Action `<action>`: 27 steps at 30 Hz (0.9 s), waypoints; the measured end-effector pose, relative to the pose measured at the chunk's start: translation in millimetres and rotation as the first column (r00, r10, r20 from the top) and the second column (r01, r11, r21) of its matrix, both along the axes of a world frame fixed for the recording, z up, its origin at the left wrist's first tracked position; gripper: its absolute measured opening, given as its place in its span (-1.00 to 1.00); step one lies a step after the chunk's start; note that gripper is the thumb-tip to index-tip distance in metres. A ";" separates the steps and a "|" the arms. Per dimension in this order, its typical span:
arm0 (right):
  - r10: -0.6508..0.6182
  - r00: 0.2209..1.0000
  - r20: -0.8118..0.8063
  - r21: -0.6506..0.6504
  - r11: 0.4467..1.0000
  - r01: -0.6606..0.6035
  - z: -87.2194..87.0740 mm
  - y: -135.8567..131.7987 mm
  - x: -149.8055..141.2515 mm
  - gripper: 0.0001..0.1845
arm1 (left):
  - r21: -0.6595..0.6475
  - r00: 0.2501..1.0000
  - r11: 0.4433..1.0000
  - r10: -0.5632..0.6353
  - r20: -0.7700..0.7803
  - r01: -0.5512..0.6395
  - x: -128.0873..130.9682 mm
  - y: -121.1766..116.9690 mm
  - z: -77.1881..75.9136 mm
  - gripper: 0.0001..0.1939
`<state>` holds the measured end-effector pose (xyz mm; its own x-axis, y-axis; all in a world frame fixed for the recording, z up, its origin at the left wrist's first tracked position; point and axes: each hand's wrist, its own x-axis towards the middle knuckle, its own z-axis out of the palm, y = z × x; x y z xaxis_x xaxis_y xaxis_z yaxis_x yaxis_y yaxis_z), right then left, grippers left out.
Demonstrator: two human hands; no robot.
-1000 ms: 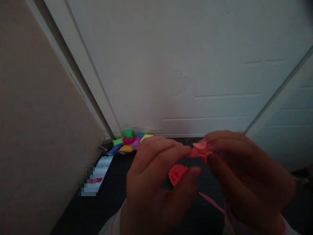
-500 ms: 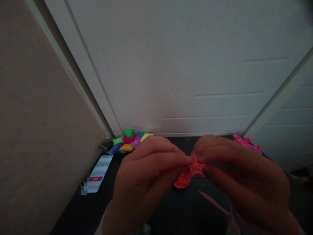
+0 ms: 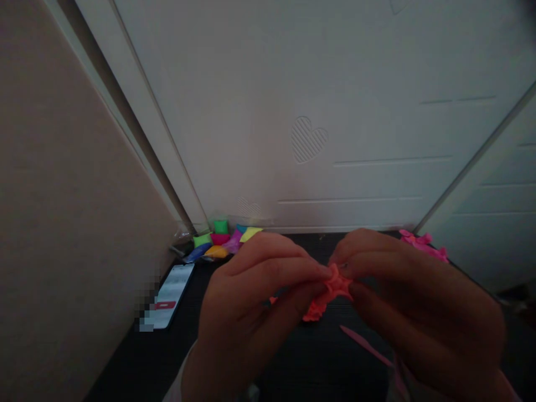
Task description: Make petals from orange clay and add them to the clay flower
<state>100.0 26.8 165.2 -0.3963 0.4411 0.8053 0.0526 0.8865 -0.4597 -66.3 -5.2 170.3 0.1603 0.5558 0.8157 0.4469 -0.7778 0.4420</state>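
A small piece of coral-pink modelling clay (image 3: 329, 293) is pinched between both hands above a dark table (image 3: 167, 357). My left hand (image 3: 247, 318) grips its left side with thumb and fingertips closed. My right hand (image 3: 419, 312) pinches its right side the same way. The clay looks crumpled into thin, petal-like folds. A slim pink stick (image 3: 364, 345) lies on the table below my right hand.
Several small coloured clay packets (image 3: 220, 243) sit in the far left corner by the white panelled door (image 3: 318, 111). A phone (image 3: 167, 296) lies lit on the table at left, next to a beige wall. More pink clay (image 3: 422, 244) rests at the far right.
The two clay bits that were held apart one second ago are now pressed together between my fingertips. Both hands have dropped slightly and closed in on each other.
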 end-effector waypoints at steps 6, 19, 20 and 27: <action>0.002 1.000 0.004 -0.033 0.999 -0.002 -2.9 0.9 2.8 -0.67 | -0.039 0.989 0.992 -0.114 0.093 0.118 -1.0 2.6 -3.2 -0.82; -0.002 0.991 -0.131 -0.040 0.999 -0.003 -9.0 -4.4 -6.1 -0.56 | 0.127 0.981 0.992 -0.036 0.192 0.012 8.8 1.7 -9.4 -0.77; 0.005 0.992 -0.126 -0.036 0.999 -0.009 -8.6 -4.2 -5.6 -0.56 | 0.129 0.981 0.992 -0.034 0.192 0.009 9.5 1.4 -9.5 -0.77; -0.009 0.992 -0.122 -0.010 1.000 0.008 -5.4 -5.2 -4.3 -0.60 | 0.147 0.973 0.989 -0.007 0.230 -0.028 15.6 -0.7 -11.0 -0.79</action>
